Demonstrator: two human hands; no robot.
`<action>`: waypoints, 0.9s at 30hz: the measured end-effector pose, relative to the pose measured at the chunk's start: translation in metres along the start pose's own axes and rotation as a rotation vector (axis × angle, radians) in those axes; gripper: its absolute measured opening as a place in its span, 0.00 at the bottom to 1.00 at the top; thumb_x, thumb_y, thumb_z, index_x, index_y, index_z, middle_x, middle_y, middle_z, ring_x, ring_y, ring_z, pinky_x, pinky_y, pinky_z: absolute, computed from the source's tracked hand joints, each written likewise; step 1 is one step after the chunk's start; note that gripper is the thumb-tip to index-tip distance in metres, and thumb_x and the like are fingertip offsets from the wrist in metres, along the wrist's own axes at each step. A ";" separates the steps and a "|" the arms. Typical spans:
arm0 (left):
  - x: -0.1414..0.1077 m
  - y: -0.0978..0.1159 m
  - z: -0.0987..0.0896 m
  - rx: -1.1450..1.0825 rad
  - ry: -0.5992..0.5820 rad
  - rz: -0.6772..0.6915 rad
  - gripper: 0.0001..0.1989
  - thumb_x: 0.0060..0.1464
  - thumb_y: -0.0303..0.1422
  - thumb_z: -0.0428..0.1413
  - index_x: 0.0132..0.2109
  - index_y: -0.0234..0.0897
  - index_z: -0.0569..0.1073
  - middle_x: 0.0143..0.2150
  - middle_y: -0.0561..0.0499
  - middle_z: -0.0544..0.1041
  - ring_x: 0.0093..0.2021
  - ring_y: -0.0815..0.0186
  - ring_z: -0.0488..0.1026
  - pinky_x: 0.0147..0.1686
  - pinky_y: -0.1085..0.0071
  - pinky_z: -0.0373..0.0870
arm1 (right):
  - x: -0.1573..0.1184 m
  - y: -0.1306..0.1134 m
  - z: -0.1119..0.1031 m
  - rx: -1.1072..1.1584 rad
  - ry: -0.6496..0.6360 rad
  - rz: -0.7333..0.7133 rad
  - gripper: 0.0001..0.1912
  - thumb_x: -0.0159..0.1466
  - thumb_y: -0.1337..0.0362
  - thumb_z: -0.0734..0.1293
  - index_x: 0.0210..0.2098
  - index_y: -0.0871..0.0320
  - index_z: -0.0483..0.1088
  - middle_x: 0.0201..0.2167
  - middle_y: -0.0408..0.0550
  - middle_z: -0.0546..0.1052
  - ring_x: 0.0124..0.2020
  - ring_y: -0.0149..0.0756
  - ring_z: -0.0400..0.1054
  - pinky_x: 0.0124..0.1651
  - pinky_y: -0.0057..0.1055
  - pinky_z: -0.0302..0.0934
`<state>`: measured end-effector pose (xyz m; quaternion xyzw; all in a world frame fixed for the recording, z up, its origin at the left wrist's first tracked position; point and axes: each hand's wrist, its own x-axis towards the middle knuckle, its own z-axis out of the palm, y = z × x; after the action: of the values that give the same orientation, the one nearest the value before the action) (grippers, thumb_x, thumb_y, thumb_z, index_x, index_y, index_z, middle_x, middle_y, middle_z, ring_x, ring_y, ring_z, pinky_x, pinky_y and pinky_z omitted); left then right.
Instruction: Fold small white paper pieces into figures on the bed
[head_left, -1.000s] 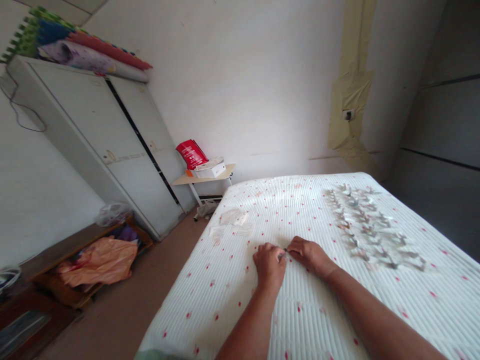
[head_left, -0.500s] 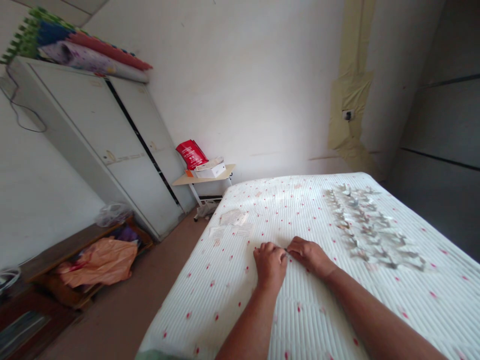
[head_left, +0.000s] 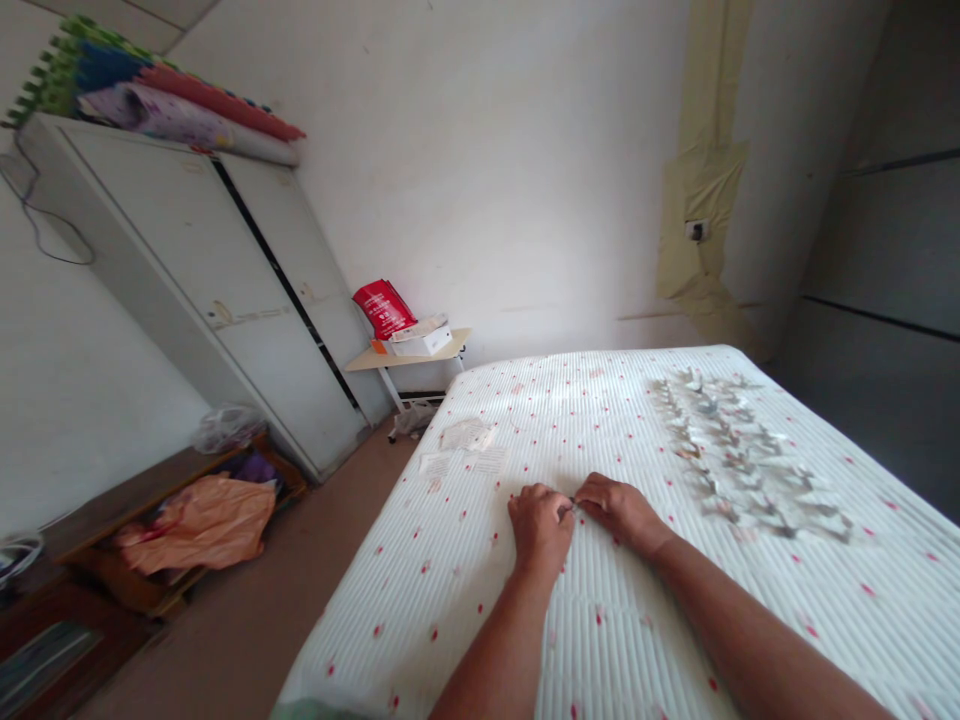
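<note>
Near the middle of the bed, my left hand and my right hand meet with fingertips pinched close together. Between them shows a tiny greyish bit of what looks like a folded piece of paper; my fingers cover most of it. Both hands rest low over the white ribbed bedspread with red spots. To the right, rows of several small folded paper cranes stand on the bedspread. Left of my hands lie several flat printed paper sheets.
A small side table beyond the bed's far left corner bears a red bag and a white box. On the left stand a grey metal cabinet and a low wooden bench with an orange plastic bag.
Both hands stay in nearly the same place, pinched together. Only slight finger movement shows, mostly at my left hand.
</note>
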<state>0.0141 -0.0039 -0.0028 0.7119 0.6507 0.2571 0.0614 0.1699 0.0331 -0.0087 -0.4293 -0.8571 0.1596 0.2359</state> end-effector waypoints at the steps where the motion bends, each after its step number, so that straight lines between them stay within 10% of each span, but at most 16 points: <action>1: 0.000 0.000 0.000 -0.001 0.004 0.002 0.04 0.47 0.31 0.57 0.33 0.44 0.75 0.36 0.53 0.73 0.43 0.64 0.66 0.43 0.67 0.56 | 0.000 0.000 0.000 -0.001 0.000 0.000 0.12 0.62 0.66 0.58 0.33 0.56 0.74 0.33 0.47 0.73 0.34 0.32 0.69 0.35 0.25 0.58; 27: 0.004 -0.004 0.000 0.033 -0.070 0.062 0.03 0.50 0.29 0.54 0.32 0.42 0.72 0.37 0.53 0.72 0.43 0.65 0.65 0.43 0.67 0.54 | -0.004 -0.008 -0.005 -0.025 0.006 0.020 0.12 0.63 0.66 0.58 0.32 0.55 0.73 0.33 0.45 0.72 0.33 0.29 0.68 0.34 0.22 0.56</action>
<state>0.0103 0.0004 -0.0032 0.7411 0.6300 0.2231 0.0644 0.1693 0.0259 -0.0020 -0.4415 -0.8539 0.1499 0.2314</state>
